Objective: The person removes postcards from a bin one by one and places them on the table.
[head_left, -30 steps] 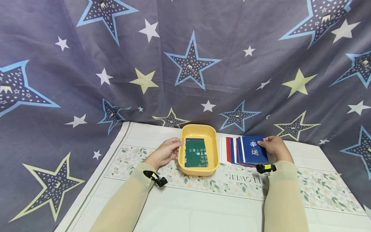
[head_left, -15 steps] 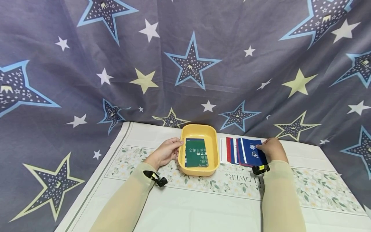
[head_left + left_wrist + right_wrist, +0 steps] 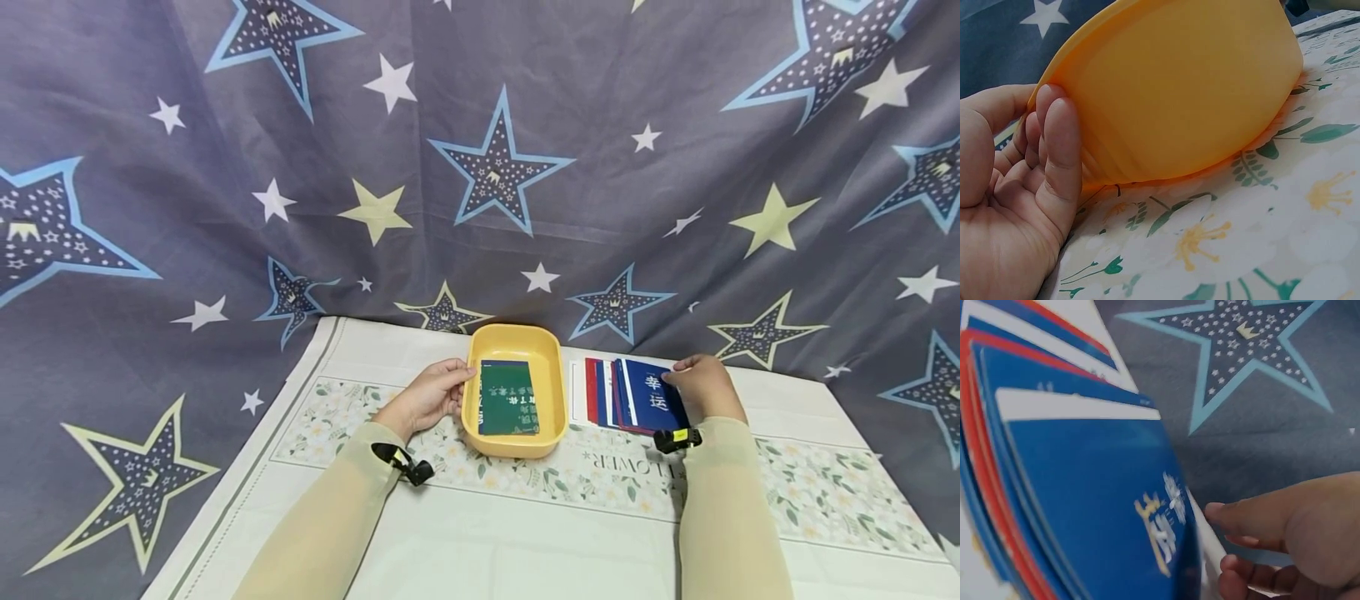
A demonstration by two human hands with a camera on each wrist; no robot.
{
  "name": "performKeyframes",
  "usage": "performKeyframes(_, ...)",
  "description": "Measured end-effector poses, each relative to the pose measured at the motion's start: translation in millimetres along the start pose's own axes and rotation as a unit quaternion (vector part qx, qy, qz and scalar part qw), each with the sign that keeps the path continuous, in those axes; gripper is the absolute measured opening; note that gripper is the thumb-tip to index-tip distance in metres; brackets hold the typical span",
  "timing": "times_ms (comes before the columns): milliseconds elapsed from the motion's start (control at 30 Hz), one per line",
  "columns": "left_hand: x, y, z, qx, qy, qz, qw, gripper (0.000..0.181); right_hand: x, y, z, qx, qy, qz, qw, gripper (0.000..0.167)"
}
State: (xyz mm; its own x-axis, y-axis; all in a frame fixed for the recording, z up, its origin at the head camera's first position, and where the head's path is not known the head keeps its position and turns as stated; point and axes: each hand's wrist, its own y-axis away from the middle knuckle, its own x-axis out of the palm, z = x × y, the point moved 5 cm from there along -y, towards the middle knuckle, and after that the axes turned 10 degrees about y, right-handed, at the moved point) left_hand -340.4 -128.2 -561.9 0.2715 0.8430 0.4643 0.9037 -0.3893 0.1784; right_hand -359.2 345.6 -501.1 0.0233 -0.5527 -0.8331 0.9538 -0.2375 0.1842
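Observation:
My left hand (image 3: pixel 429 396) pinches the left rim of a yellow plastic tray (image 3: pixel 555 392). In the left wrist view, the thumb lies over the rim and the fingers press the outer wall. Inside the tray lie green and dark blue cards (image 3: pixel 508 398) with printed writing. To its right is an overlapping spread of cards, topped by a blue card (image 3: pixel 647 404) with white characters. My right hand (image 3: pixel 708 385) is at that card's right edge. In the right wrist view, its thumb and fingers (image 3: pixel 1235 575) stand apart beside the card, which looks blurred; contact is unclear.
White, red and blue cards (image 3: pixel 592 392) fan out leftward from under the top card. A white tablecloth (image 3: pixel 570 542) with a flower band covers the table. Close behind the tray and cards hangs a grey star-patterned curtain (image 3: pixel 465 275).
The top blue card has shifted slightly left and tilted, and my right hand has moved left with it, mostly in the first half second. My left hand and the tray stay in place.

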Motion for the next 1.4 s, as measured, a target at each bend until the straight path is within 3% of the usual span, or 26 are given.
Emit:
performKeyframes(133, -1.5, 0.0, -0.1, -0.001, -0.005, -0.001, 1.0000, 0.017, -2.8, -0.4, 16.1, -0.015, -0.008, -0.005, 0.9998, 0.039)
performKeyframes(267, -1.4, 0.8, -1.0, -0.001, -0.002, -0.002, 1.0000, 0.016, -4.9, 4.4, 46.4, -0.085, 0.013, 0.000, 0.9963, 0.043)
performKeyframes(433, -1.0, 1.2, -1.5, -0.001, 0.005, 0.000, 1.0000, 0.017, 0.7, 19.6, 88.5, -0.145, 0.011, 0.039, 0.9886, 0.048)
performKeyframes(733, -0.1, -1.1, -0.7, 0.001, 0.003, 0.000, 1.0000, 0.017, 24.0, 46.0, 144.0, -0.222, 0.010, 0.067, 0.9726, 0.036)
performKeyframes(1133, 0.1, 0.5, -0.1, -0.001, -0.003, -0.004, 1.0000, 0.018, 55.1, 61.1, 196.8, -0.272, 0.046, 0.082, 0.9578, 0.036)
performKeyframes(1400, 0.2, -0.7, -1.7, -0.004, -0.006, -0.006, 1.0000, 0.016, 81.8, 58.3, 242.7, -0.253, 0.106, 0.158, 0.9485, 0.045)
